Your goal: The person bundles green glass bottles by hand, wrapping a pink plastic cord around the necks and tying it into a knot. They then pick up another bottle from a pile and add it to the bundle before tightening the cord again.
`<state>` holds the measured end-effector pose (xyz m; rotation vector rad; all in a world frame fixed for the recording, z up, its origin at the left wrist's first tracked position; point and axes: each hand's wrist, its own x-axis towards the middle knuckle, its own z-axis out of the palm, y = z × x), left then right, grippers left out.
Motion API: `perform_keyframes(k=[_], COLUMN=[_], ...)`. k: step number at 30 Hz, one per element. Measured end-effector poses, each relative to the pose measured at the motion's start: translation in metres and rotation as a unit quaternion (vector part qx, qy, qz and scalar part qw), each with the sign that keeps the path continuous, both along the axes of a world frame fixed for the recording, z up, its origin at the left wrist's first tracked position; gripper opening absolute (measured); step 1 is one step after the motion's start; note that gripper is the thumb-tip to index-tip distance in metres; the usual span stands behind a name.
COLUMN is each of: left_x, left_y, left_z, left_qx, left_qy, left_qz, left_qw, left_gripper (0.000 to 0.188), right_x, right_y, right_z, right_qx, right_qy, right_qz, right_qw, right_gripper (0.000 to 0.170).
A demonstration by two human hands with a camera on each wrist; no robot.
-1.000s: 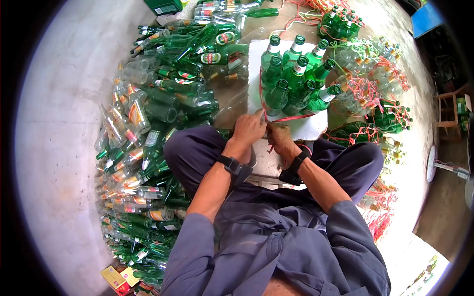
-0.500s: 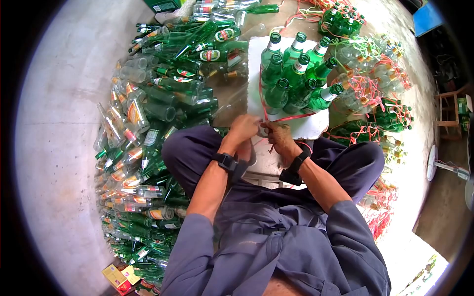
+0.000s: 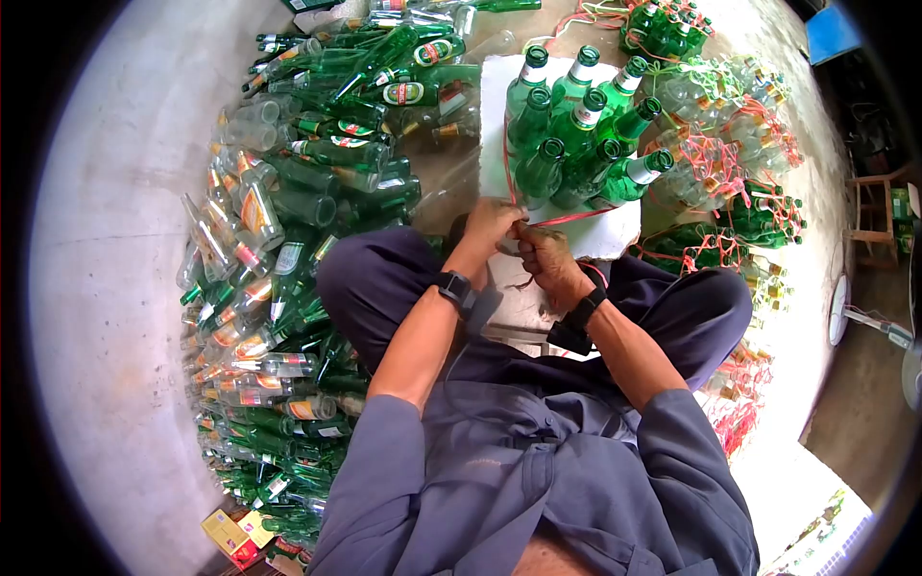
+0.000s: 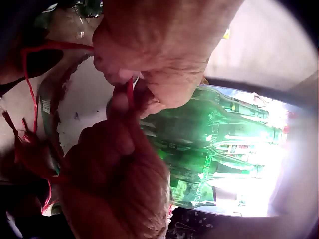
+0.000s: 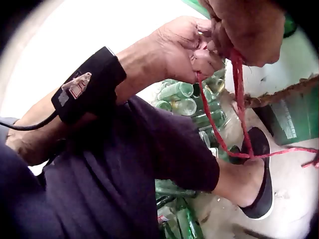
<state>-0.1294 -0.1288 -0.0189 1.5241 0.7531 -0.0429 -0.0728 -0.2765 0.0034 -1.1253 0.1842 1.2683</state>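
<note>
Several green glass bottles stand upright in a bunch on a white board. A red plastic string runs round the bunch low down and comes together at its near side. There, my left hand pinches the string, thumb and fingers hidden partly behind each other. Right against it, my right hand grips the string in curled fingers. In the right wrist view, loose red strands hang below both hands. Seen from the left wrist, the hands meet just in front of the green bottles.
A big heap of loose green and clear bottles lies on the left floor. Tied bundles of clear bottles line the right side, with a green bundle at the back. A fan stands at the far right.
The head view has tilted, so the bottles appear higher. Both hands stay at the string; the left has moved a little forward against the right, whose fingers now look more tightly curled.
</note>
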Motion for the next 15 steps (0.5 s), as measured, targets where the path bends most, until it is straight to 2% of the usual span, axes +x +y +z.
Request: perform_keyframes(k=[2, 3, 5, 6, 8, 11, 15], left_x=[-0.001, -0.001, -0.002, -0.002, 0.002, -0.001, -0.002], left_y=[-0.002, -0.002, -0.004, -0.003, 0.000, -0.005, 0.000], left_z=[0.001, 0.000, -0.001, 0.005, 0.017, 0.024, 0.031], left_qx=[-0.055, -0.056, -0.142, -0.143, -0.181, -0.231, -0.250], left_qy=[-0.138, -0.138, -0.169, -0.169, -0.004, -0.051, -0.042], left_qz=[0.052, 0.052, 0.103, 0.104, 0.131, 0.144, 0.122], left_qw=[0.988, 0.987, 0.970, 0.970, 0.975, 0.961, 0.960], left_gripper=[0.021, 0.021, 0.018, 0.018, 0.017, 0.016, 0.016], right_x=[0.000, -0.001, -0.002, -0.003, -0.004, -0.004, 0.003], right_y=[-0.004, -0.004, -0.008, -0.009, -0.009, -0.015, -0.019], right_z=[-0.006, -0.005, -0.002, 0.000, -0.001, -0.001, 0.001], right_qx=[0.006, 0.013, 0.002, -0.007, -0.013, -0.017, -0.008], right_qy=[0.005, 0.010, 0.009, 0.009, 0.005, 0.013, 0.051], right_qz=[0.000, 0.000, 0.005, 0.010, 0.015, 0.012, -0.004], right_qw=[1.000, 1.000, 1.000, 1.000, 1.000, 1.000, 0.999], right_gripper=[0.022, 0.024, 0.025, 0.026, 0.024, 0.024, 0.023])
